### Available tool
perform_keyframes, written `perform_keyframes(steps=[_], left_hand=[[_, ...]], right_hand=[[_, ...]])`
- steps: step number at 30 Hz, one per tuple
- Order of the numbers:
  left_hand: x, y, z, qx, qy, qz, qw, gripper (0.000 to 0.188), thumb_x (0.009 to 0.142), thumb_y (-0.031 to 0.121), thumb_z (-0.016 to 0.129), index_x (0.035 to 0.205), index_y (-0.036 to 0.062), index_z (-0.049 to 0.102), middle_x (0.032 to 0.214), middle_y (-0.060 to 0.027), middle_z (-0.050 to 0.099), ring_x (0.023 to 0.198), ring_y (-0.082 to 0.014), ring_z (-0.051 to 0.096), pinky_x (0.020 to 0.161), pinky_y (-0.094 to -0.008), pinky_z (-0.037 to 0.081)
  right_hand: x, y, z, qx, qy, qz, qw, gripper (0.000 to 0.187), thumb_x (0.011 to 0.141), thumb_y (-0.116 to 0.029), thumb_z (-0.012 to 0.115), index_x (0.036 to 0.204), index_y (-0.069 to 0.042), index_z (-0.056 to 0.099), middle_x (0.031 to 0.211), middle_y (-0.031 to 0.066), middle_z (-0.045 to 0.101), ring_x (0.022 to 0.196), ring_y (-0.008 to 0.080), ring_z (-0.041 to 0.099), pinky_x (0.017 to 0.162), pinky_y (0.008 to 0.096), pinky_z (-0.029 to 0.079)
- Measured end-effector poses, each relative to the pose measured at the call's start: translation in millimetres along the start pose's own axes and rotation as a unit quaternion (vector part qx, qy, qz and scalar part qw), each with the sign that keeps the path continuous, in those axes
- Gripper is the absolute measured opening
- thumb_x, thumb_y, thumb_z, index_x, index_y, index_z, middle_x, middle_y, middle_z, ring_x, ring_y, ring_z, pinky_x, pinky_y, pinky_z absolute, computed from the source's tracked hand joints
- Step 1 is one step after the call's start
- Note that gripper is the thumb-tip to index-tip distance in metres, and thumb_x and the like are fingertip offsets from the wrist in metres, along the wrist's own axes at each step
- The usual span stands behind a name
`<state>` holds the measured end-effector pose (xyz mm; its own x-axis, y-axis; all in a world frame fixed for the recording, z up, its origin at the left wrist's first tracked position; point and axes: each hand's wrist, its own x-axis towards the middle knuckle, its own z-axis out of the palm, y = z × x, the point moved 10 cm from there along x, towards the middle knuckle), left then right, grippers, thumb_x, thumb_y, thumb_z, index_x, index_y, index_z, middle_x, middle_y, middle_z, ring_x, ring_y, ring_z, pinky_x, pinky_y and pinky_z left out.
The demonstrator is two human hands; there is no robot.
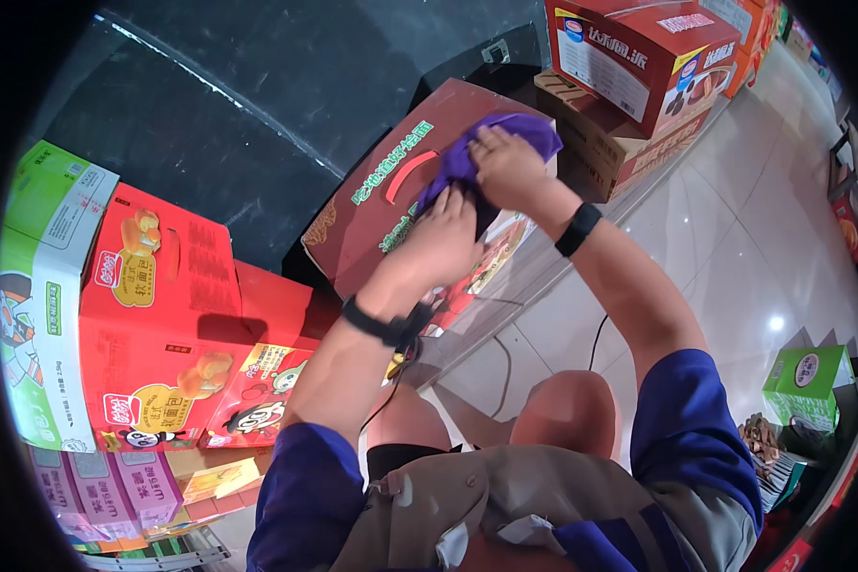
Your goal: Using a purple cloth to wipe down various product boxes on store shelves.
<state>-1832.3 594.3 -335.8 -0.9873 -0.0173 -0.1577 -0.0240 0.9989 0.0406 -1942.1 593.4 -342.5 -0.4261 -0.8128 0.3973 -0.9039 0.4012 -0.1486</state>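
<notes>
A bunched purple cloth (529, 129) lies over the right part of the top of a dark red carton (429, 124). My right hand (510, 172) presses on the cloth, its fingers bent over the folds. Beside it, at the cloth's near left edge, my left hand (443, 238) has its fingers closed on the fabric. Part of the cloth hangs past the carton's near edge, and the palms hide what lies beneath them. A black band circles each wrist.
Red boxes (186, 276) and a green-and-white box (52, 205) stand at left, above purple packages (105, 491). A brown-red carton (629, 57) sits on a cardboard box (586, 124) at far right. Dark panelling (219, 143) lies behind. A green box (810, 381) rests on the tiled floor (705, 276).
</notes>
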Motion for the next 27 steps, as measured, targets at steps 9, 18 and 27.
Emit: perform_keyframes(steps=[9, 18, 27], left_hand=[[33, -34, -5, -0.055, -0.094, -0.04, 0.993, 0.069, 0.097, 0.04, 0.049, 0.142, -0.0095, 0.033, 0.149, -0.0324, 0.03, 0.142, -0.0425, 0.026, 0.117, -0.0423, 0.026], [71, -34, -2, -0.045, 0.032, -0.146, 0.988, 0.081, 0.098, 0.051, 0.039, 0.149, -0.0083, 0.02, 0.157, -0.0285, 0.018, 0.146, -0.0416, 0.02, 0.118, -0.0489, 0.02], [44, -22, 0, -0.008, 0.05, -0.098, 0.994, 0.08, 0.097, 0.048, 0.044, 0.146, -0.0123, 0.022, 0.15, -0.0389, 0.021, 0.14, -0.0494, 0.027, 0.116, -0.0462, 0.028]], right_hand=[[48, 6, 15, -0.005, -0.088, -0.022, 0.996, 0.05, 0.093, -0.018, 0.037, 0.139, -0.001, 0.046, 0.147, 0.0183, 0.045, 0.136, 0.0307, 0.044, 0.112, 0.0387, 0.035], [91, 52, 44, -0.167, -0.206, 0.123, 0.956, 0.051, 0.096, -0.017, 0.046, 0.142, 0.003, 0.042, 0.15, 0.0228, 0.037, 0.134, 0.0373, 0.045, 0.106, 0.0454, 0.041], [118, -101, 54, 0.166, -0.231, -0.262, 0.922, 0.06, 0.085, 0.006, 0.047, 0.139, -0.02, 0.052, 0.147, 0.0094, 0.046, 0.135, 0.0292, 0.044, 0.111, 0.0369, 0.037]])
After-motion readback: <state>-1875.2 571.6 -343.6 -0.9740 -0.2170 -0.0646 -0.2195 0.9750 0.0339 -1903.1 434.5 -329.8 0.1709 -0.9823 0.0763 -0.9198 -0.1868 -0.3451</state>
